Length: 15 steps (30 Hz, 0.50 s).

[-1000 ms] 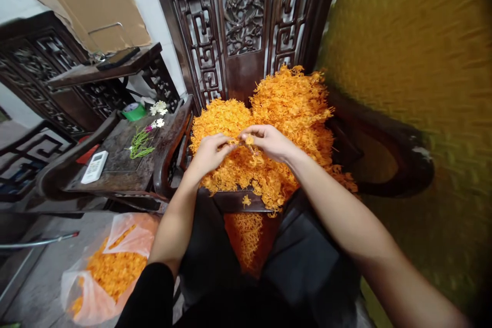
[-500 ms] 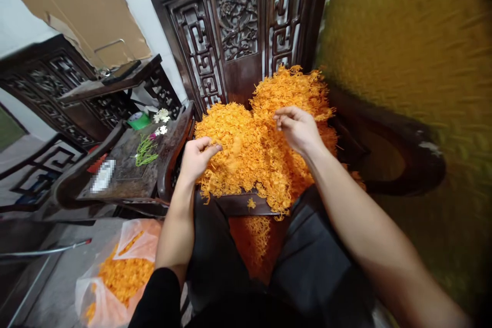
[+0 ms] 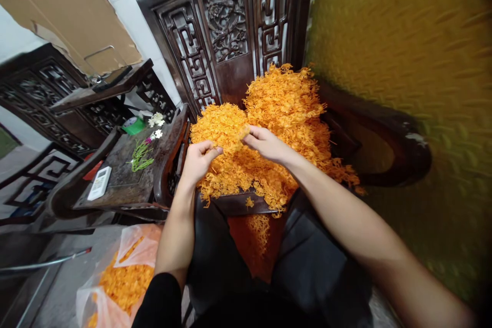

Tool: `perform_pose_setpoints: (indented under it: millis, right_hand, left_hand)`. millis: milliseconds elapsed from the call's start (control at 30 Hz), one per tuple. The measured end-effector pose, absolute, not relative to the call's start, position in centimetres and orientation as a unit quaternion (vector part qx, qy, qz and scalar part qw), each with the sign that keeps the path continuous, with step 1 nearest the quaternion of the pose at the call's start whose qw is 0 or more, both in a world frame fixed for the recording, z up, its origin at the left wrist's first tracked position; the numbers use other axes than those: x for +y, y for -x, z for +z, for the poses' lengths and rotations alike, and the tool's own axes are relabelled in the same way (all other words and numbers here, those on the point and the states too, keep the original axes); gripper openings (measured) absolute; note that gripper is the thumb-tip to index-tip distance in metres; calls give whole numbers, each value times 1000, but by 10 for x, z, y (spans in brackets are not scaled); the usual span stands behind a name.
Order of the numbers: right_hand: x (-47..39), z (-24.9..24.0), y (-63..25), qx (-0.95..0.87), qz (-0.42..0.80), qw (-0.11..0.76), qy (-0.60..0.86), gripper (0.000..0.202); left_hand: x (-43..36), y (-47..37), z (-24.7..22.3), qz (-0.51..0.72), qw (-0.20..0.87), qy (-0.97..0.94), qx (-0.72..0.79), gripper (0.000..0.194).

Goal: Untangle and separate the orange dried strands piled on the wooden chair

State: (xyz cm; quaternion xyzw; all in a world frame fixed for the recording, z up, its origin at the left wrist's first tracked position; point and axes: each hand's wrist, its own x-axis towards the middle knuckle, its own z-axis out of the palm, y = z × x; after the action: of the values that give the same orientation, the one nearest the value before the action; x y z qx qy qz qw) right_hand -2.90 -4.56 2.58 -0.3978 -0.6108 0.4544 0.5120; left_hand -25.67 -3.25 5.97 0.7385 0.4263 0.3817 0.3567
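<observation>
and here we are over a big, shaggy heap of bright orange, stringy pieces (image 3: 284,97), piled in the centre of the frame on the seat of a dark, glossy wooden chair with a carved lattice back (image 3: 236,79). the right hand (image 3: 271,144), just right of centre, has its thumb and fingers pinched on a small, soft yellow-orange piece (image 3: 244,132), held up in front of the heap! over to the left hand (image 3: 197,163), left of centre at the heap's near edge: thumb and forefinger drawn narrow, with a speck of orange by the tips, but it is too small to tell whether they grip it or it belongs to the heap behind. the hands are apart, the heap showing between them.

below centre, one lone orange tuft (image 3: 249,202) sits on the front edge of the seat, the dark trousers (image 3: 323,246) on either side. look to the lower left: a translucent, pinkish-white plastic bag (image 3: 102,307), open, with more orange pieces (image 3: 125,282) inside. mid-left, on a worn dark wooden table (image 3: 123,171), lie a white remote control (image 3: 99,183), a bunch of thin green stems (image 3: 141,156), small white flowers (image 3: 156,121) and a green roll of tape (image 3: 134,126).
</observation>
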Motion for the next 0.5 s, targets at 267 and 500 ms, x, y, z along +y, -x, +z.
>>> perform_pose_setpoints:
  millis: [267,500]
  right_hand:
    - [-44,23,44,-478,592,569,311,44]
    - [-21,21,7,-314,463,715,420,15]
  left_hand:
    - [-34,257,59,383,340,-744,428,41]
    - [-33,261,57,440,258,-726,460,45]
